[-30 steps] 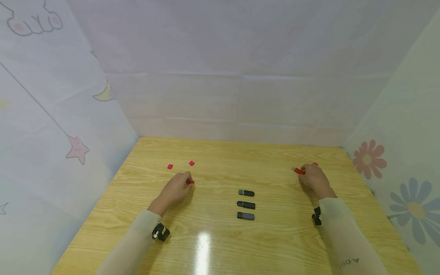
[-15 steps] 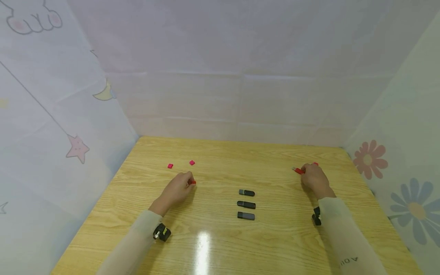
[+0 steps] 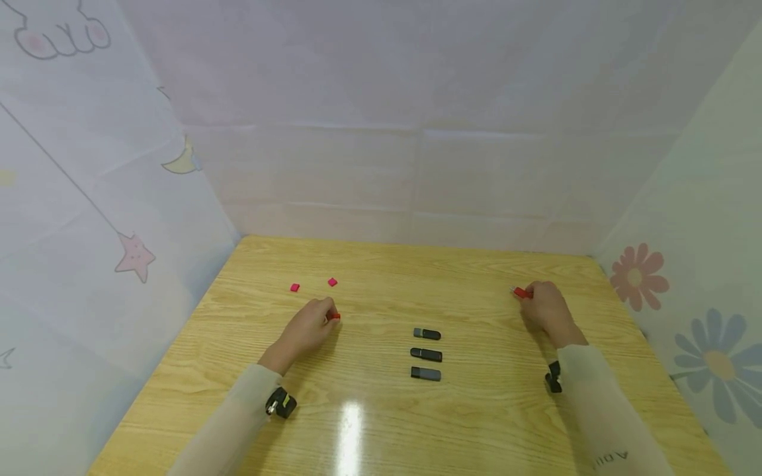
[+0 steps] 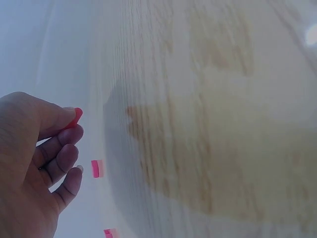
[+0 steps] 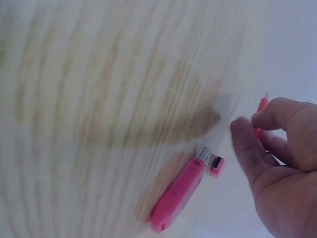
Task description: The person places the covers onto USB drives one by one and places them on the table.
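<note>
In the head view my left hand [image 3: 309, 324] pinches a small red piece [image 3: 337, 316] between thumb and fingertips; most of it is covered. The left wrist view shows the same red piece [image 4: 75, 118] under the thumb. On the right, my right hand [image 3: 546, 307] pinches a red USB stick [image 3: 522, 293] whose bare metal plug points left. Beneath that hand, the right wrist view shows a pink USB stick [image 5: 177, 197] with its plug exposed, lying beside a small pink block [image 5: 217, 166] with a dark face. Both are hidden in the head view.
Three dark USB sticks [image 3: 426, 354] lie in a column at the middle of the wooden table [image 3: 381, 284]. Two small pink pieces, a left one [image 3: 294, 287] and a right one [image 3: 332, 282], lie beyond the left hand. Printed cloth [image 3: 381, 165] walls the back and sides.
My right hand has shifted slightly right with the red USB stick, and the pink bit behind it has gone out of sight in the head view. The left hand has hardly moved.
</note>
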Motion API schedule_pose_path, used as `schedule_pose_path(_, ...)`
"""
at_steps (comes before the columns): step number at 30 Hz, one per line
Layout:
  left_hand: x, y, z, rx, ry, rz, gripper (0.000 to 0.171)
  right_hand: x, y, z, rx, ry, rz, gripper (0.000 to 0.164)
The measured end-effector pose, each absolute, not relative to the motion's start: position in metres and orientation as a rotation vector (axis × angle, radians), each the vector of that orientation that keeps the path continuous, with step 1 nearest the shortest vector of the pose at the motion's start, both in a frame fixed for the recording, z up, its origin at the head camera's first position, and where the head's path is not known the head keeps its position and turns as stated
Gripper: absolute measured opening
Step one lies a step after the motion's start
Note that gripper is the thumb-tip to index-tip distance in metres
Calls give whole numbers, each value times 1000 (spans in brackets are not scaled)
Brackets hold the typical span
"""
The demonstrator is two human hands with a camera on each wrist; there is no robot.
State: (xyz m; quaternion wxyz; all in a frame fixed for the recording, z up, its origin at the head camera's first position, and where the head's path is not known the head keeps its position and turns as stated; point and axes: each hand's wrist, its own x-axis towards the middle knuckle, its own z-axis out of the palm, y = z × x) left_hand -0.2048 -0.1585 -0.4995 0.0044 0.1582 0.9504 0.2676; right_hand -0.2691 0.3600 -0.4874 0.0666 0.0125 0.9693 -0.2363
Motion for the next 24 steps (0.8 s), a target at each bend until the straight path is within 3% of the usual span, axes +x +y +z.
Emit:
schedule_pose_path(11,-207,-156,-501,521,2976,830,7,-262,363,-484,91,2919,-832,47)
schedule_pose_path(24,-205,-149,-497,524,2970,825,6,-254,357,-474,-23,2858,-1007,38)
